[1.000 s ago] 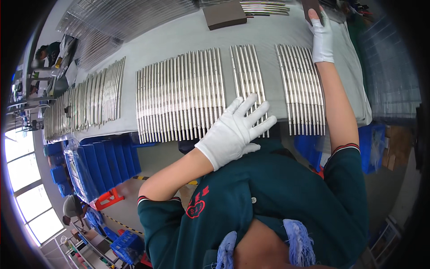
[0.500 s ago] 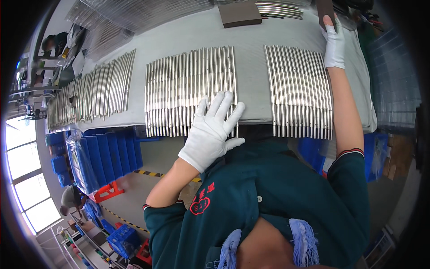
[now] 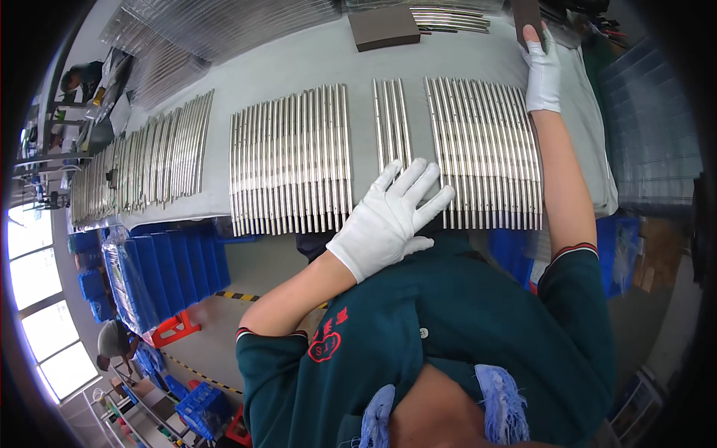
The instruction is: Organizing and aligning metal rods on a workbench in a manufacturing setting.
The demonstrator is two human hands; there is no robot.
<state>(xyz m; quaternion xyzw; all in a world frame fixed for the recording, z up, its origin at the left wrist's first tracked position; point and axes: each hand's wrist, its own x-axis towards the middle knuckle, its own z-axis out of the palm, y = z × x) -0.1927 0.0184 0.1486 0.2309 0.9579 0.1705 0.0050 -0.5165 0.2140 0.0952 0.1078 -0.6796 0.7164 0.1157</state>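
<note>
My left hand (image 3: 392, 216), in a white glove, lies flat with its fingers spread over the lower ends of a few metal rods (image 3: 390, 119). This small group sits between two wider rows, apart from both. The middle row of metal rods (image 3: 291, 160) is to its left and the right row (image 3: 485, 149) to its right; my fingertips reach close to the right row's edge. At the table's far right, my gloved right hand (image 3: 544, 75) is closed on a dark brown block (image 3: 526, 16), with the thumb on its face. The block's upper end is cut off by the frame.
Another row of rods (image 3: 168, 157) lies at the left of the grey-covered table (image 3: 403, 63). A second brown block (image 3: 385, 28) rests at the back beside more rods (image 3: 452, 19). Clear plastic packs (image 3: 231, 33) are stacked back left. Blue bins (image 3: 175, 254) stand below the table's front edge.
My left hand has moved right, and a few rods have slid with it from the middle row toward the right row. My right hand keeps hold of the block.
</note>
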